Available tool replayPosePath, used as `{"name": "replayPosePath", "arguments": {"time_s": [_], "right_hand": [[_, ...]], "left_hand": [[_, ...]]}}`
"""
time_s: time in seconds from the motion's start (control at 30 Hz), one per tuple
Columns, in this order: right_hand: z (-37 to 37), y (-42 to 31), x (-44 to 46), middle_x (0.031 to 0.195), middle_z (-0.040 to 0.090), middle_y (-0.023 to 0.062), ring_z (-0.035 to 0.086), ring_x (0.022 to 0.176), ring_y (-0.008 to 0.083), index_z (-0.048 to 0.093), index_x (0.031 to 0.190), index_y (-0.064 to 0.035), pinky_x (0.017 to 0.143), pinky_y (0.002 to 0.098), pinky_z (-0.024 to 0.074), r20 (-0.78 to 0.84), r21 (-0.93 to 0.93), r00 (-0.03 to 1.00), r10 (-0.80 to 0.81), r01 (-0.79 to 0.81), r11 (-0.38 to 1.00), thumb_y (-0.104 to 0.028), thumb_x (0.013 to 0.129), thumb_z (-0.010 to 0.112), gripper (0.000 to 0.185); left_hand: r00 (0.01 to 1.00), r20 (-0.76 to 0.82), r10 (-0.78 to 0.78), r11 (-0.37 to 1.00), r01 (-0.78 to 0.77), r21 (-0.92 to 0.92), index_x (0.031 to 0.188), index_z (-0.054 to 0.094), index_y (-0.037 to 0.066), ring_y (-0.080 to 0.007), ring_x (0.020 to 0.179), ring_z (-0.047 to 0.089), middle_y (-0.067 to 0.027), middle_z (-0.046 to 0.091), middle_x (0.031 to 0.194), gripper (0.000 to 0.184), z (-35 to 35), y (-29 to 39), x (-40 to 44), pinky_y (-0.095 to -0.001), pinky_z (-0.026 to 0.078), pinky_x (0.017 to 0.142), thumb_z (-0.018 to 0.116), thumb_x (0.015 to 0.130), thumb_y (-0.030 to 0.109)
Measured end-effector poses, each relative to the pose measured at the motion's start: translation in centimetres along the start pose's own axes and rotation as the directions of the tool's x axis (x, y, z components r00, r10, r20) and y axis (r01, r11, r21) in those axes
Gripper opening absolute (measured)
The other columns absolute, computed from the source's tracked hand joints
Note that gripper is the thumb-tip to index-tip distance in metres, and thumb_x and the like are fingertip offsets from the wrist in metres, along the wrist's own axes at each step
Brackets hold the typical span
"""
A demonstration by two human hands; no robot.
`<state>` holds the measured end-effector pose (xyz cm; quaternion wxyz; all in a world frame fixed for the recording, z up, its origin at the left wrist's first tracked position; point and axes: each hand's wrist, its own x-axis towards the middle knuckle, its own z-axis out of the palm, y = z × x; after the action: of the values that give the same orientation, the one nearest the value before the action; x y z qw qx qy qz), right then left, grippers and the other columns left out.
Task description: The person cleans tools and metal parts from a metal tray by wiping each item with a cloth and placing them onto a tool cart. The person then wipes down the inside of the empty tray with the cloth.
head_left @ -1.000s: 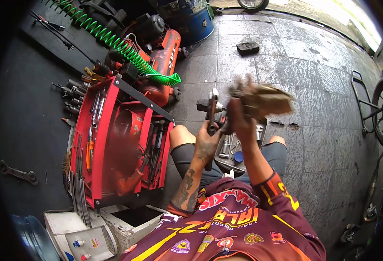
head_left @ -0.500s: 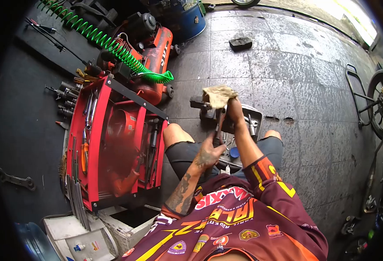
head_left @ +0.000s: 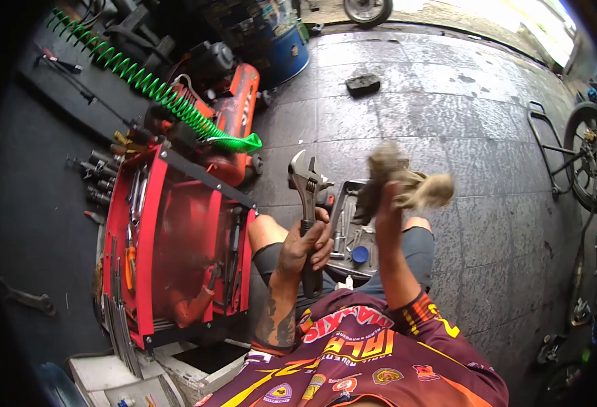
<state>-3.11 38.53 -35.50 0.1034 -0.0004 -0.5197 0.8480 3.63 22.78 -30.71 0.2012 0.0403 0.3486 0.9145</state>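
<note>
My left hand (head_left: 302,248) is wrapped round the dark handle of an adjustable wrench (head_left: 307,186), whose jaw end points up and away from me. In my right hand (head_left: 388,211) is a crumpled, dirty beige rag (head_left: 407,178), partly blurred, held off to the right and apart from the wrench. Below and between the hands lies a metal tray (head_left: 340,203) on the floor between my knees. Several small tools and a round blue lid (head_left: 360,254) are in it. The right hand and rag hide part of the tray.
To the left stands a red tool cart (head_left: 150,251) with wrenches and screwdrivers. Behind it are an orange air compressor (head_left: 244,102) and a green coiled hose (head_left: 125,68). A black block (head_left: 363,85) lies on the tiled floor, and a wheel (head_left: 591,152) is at right.
The rag was at the wrench's head. Now my right hand has drawn it away to the right, and my left hand has shifted left with the wrench raised upright.
</note>
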Motion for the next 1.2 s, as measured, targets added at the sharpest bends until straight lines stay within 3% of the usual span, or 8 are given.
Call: {"name": "replayPosePath", "arguments": {"time_s": [0.2, 0.27, 0.33, 0.37, 0.47, 0.53, 0.8, 1.2], "right_hand": [[3.1, -1.8, -4.4, 0.117, 0.049, 0.0158, 0.043, 0.112, 0.0271, 0.046, 0.12, 0.0018, 0.096, 0.0366, 0.0328, 0.421, -0.259, 0.902, -0.095, 0.22, 0.94, -0.016, 0.089, 0.051, 0.036], [2.8, -0.7, -6.6, 0.126, 0.045, 0.0215, 0.036, 0.125, 0.0339, 0.044, 0.124, 0.0037, 0.106, 0.0411, 0.0243, 0.399, -0.418, 0.85, -0.344, 0.502, 0.757, -0.023, 0.094, 0.044, 0.04], [2.1, -1.0, -6.6, 0.091, 0.061, 0.0147, 0.06, 0.087, 0.0254, 0.058, 0.108, -0.0027, 0.078, 0.0333, 0.0473, 0.244, -0.308, 0.97, -0.023, 0.1, 0.946, -0.031, 0.095, 0.047, 0.033], [1.4, -5.1, -6.4, 0.083, 0.063, 0.0094, 0.061, 0.076, 0.0202, 0.06, 0.103, -0.0014, 0.068, 0.0272, 0.0481, 0.24, -0.151, 0.865, 0.44, -0.414, 0.897, -0.034, 0.094, 0.05, 0.035], [0.0, -6.8, -5.1, 0.09, 0.063, 0.0082, 0.059, 0.081, 0.0164, 0.058, 0.108, 0.0, 0.07, 0.026, 0.048, 0.179, -0.071, 0.6, 0.78, -0.783, 0.618, -0.033, 0.092, 0.054, 0.037], [-0.3, -5.1, -5.9, 0.103, 0.061, 0.0112, 0.057, 0.094, 0.0194, 0.051, 0.118, 0.0023, 0.083, 0.0297, 0.0454, 0.123, 0.162, 0.991, 0.055, -0.075, 0.984, -0.037, 0.086, 0.062, 0.051], [-3.2, -5.6, -3.3, 0.099, 0.059, 0.0036, 0.053, 0.092, 0.0096, 0.055, 0.111, -0.0024, 0.082, 0.0251, 0.0419, -0.239, 0.128, 0.966, 0.096, -0.067, 0.99, -0.038, 0.09, 0.057, 0.041], [-2.5, -7.3, -5.6, 0.118, 0.056, 0.0083, 0.051, 0.108, 0.0145, 0.045, 0.128, -0.002, 0.095, 0.0276, 0.037, 0.066, 0.384, 0.998, -0.011, -0.016, 0.923, -0.04, 0.095, 0.045, 0.05]], "left_hand": [[0.931, -0.071, 0.359, 0.505, -0.13, 0.853, 0.13, 0.034, -0.002, -0.0158, 0.082, 0.053, -0.0088, 0.053, 0.095, 0.064, -13.3, -6.1, 0.6, -0.0276, 0.045, 0.066, 0.045, 0.091, 0.047], [0.934, -0.213, 0.286, 0.618, -0.011, 0.786, 0.138, 0.02, -0.004, -0.0056, 0.053, 0.045, 0.0007, 0.047, 0.065, 0.093, -11.0, -3.9, 0.2, -0.0186, 0.034, 0.043, 0.047, 0.082, 0.065], [0.966, -0.119, 0.23, 0.678, -0.071, 0.732, 0.13, 0.028, -0.002, -0.0058, 0.042, 0.04, 0.0032, 0.042, 0.057, 0.09, -4.7, -3.3, 1.9, -0.0209, 0.034, 0.037, 0.052, 0.077, 0.067], [0.999, -0.036, -0.032, 0.76, 0.048, 0.648, 0.122, 0.034, 0.0, -0.0064, 0.043, 0.044, 0.0011, 0.048, 0.063, 0.081, -1.8, -1.7, 1.5, -0.0209, 0.036, 0.037, 0.057, 0.077, 0.063], [0.947, 0.156, -0.279, 0.869, 0.181, 0.46, 0.112, 0.039, 0.003, -0.0081, 0.048, 0.048, -0.0005, 0.05, 0.067, 0.057, -0.5, -2.1, 1.1, -0.0219, 0.038, 0.038, 0.061, 0.083, 0.047], [0.94, 0.128, -0.315, 0.866, 0.23, 0.444, 0.111, 0.039, 0.003, -0.0082, 0.048, 0.048, -0.0006, 0.05, 0.067, 0.056, -0.6, -3.5, 1.5, -0.022, 0.038, 0.038, 0.061, 0.083, 0.046], [0.98, -0.077, -0.182, 0.853, 0.197, 0.483, 0.108, 0.041, 0.004, -0.0085, 0.048, 0.048, -0.0007, 0.051, 0.068, 0.051, -0.9, -7.0, 1.9, -0.0222, 0.038, 0.038, 0.059, 0.084, 0.045], [0.976, -0.139, -0.165, 0.846, 0.213, 0.489, 0.104, 0.044, 0.004, -0.0091, 0.048, 0.048, -0.001, 0.051, 0.068, 0.044, -1.7, -5.7, 2.1, -0.0226, 0.037, 0.038, 0.057, 0.085, 0.042]]}}
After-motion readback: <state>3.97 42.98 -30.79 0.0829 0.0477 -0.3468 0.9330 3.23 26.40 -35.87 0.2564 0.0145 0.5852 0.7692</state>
